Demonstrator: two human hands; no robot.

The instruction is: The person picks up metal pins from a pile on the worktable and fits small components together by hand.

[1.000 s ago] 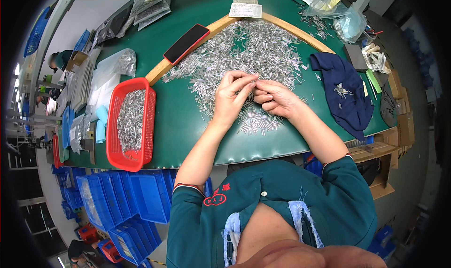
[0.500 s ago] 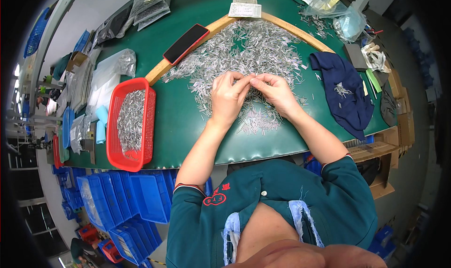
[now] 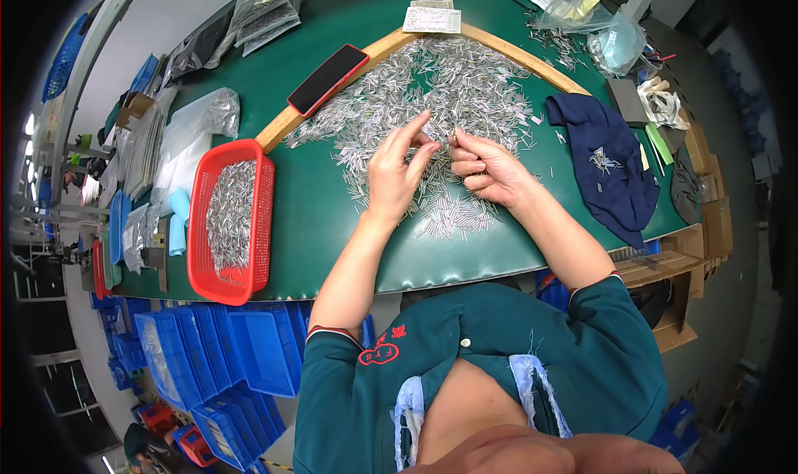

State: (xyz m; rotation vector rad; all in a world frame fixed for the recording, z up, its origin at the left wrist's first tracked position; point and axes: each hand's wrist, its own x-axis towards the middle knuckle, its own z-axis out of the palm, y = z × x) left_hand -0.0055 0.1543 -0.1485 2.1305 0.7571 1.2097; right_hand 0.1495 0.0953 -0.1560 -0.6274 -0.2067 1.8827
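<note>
A wide pile of small, thin silvery metal pins [image 3: 453, 75] covers the middle of the green table. Over its near part, my left hand [image 3: 393, 175] has thumb and fingers apart, with nothing I can make out between them. My right hand [image 3: 492, 170] is just to its right, thumb and forefinger pinched together and the other fingers curled in. A tiny dark spot shows at that pinch, too small to name. Left of the pile stands a red plastic basket [image 3: 264, 216] holding many more such pins.
Two wooden strips [image 3: 532, 56] form an angle behind the pile, with a phone [image 3: 328, 79] and a paper slip [image 3: 431, 20] on them. A navy cloth [image 3: 611, 179] with some pins lies at right. Plastic bags [image 3: 195, 129] lie at left; blue bins [image 3: 266, 349] stand below the table.
My hands, fingertips together before, have drawn apart. The left hand's fingers have spread, while my right hand keeps its pinch and its other fingers have curled.
</note>
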